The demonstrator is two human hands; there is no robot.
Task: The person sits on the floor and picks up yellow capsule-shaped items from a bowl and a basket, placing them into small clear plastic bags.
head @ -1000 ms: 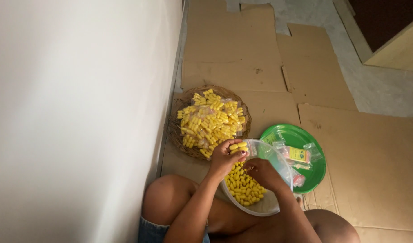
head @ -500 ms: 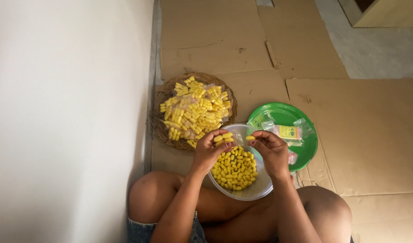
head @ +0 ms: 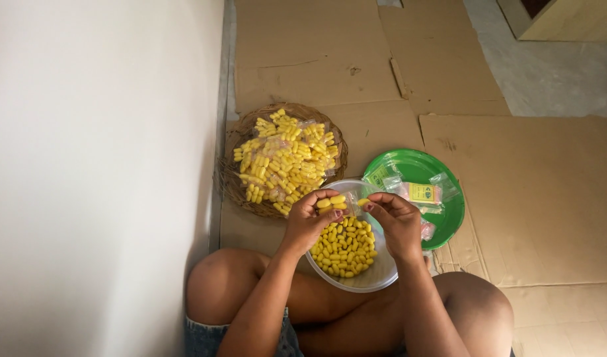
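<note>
My left hand point(head: 311, 218) holds a small clear plastic packet with yellow oval pieces point(head: 332, 202) in it, above a clear plastic bowl point(head: 373, 279) on my lap. The bowl holds several loose yellow oval pieces point(head: 343, 248). My right hand point(head: 396, 219) pinches a single yellow piece point(head: 363, 202) at the packet's mouth, close to the left hand.
A woven basket point(head: 232, 185) full of filled packets of yellow pieces point(head: 283, 162) sits by the white wall point(head: 98, 172). A green plate point(head: 452, 221) with empty printed packets point(head: 422, 194) lies to the right. Flattened cardboard sheets point(head: 541, 198) cover the floor.
Both hands have risen out of the bowl and come together above it. The left hand holds a packet with pieces in it and the right brings one piece to it.
</note>
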